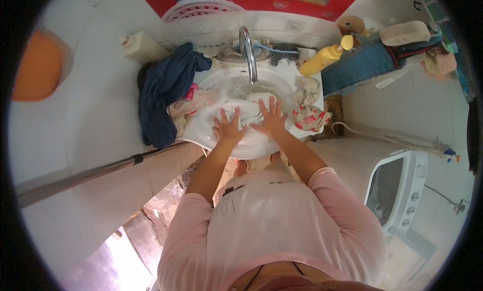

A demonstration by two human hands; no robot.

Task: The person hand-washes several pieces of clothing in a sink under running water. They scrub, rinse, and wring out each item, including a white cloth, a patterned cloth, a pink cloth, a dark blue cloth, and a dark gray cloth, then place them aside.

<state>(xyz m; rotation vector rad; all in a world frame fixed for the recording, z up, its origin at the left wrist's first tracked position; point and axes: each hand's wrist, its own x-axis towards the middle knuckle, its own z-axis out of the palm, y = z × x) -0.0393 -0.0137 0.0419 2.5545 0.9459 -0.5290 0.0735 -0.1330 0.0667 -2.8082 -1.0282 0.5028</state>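
Note:
Both of my hands lie on a wet white cloth (247, 110) at the front of a white washbasin (260, 149). My left hand (228, 128) has its fingers spread over the cloth's left end. On the right part, my right hand (272, 119) rests with fingers apart, and its palm is hidden from above. Behind the cloth, sudsy water (241, 88) stands in the bowl under a chrome faucet (247, 53). Whether water is running cannot be made out.
Dark blue clothing (162, 98) and a pale pink cloth (190, 102) lie on the left rim. To the right are a red-patterned cloth (311, 118), a beige cloth (307, 91) and a yellow pump bottle (320, 60). A white washing machine (413, 193) stands at the right.

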